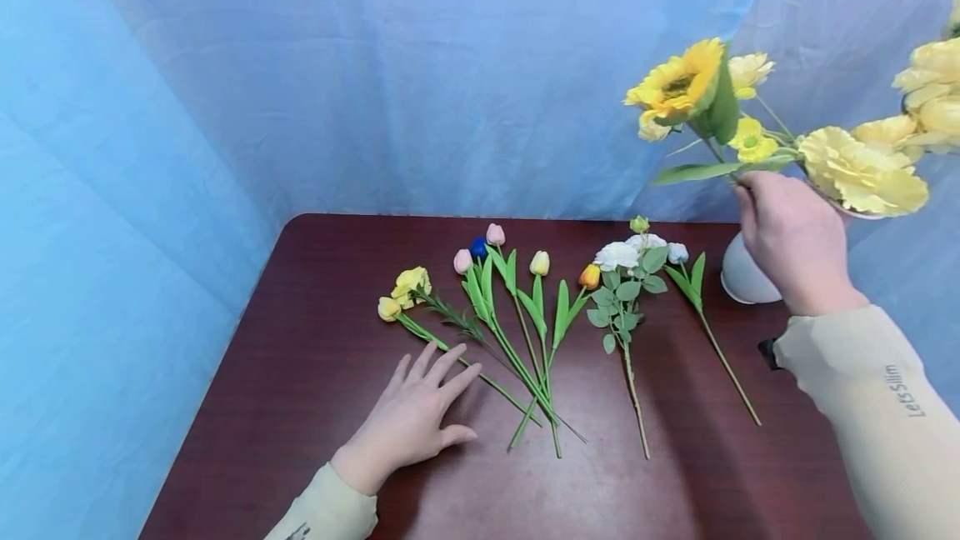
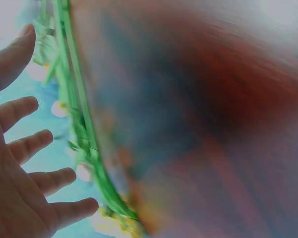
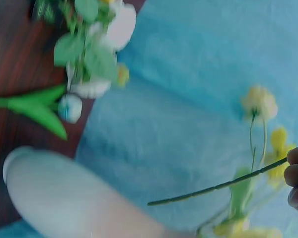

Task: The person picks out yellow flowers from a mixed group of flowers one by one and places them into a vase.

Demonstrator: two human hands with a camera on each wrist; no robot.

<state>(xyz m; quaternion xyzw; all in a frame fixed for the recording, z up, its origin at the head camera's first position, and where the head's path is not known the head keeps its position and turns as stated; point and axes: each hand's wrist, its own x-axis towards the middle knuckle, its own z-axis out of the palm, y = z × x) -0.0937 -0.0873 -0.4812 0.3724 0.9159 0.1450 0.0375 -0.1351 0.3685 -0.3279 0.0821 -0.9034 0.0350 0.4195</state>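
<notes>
My right hand (image 1: 798, 240) grips an artificial sunflower (image 1: 678, 83) by its stem, up beside the mouth of a white vase (image 1: 746, 273). In the right wrist view the bare lower stem (image 3: 216, 188) sticks out past the fingers, over the vase. Pale yellow flowers (image 1: 862, 172) fill the vase, partly hidden behind that hand. With fingers spread, my left hand (image 1: 416, 415) is close over the table, its fingertips by the stem of a yellow tulip (image 1: 388, 309). A yellow ruffled flower (image 1: 412, 286) lies right beside that tulip.
Pink tulips (image 1: 495, 234), a blue bloom (image 1: 478, 247), a cream tulip (image 1: 540, 263) and an orange tulip (image 1: 590, 277) lie with crossing stems on the dark red table (image 1: 300, 373). Farther right are a white rose spray (image 1: 618, 257) and a pale blue tulip (image 1: 677, 253). Blue curtains (image 1: 450, 90) hang behind.
</notes>
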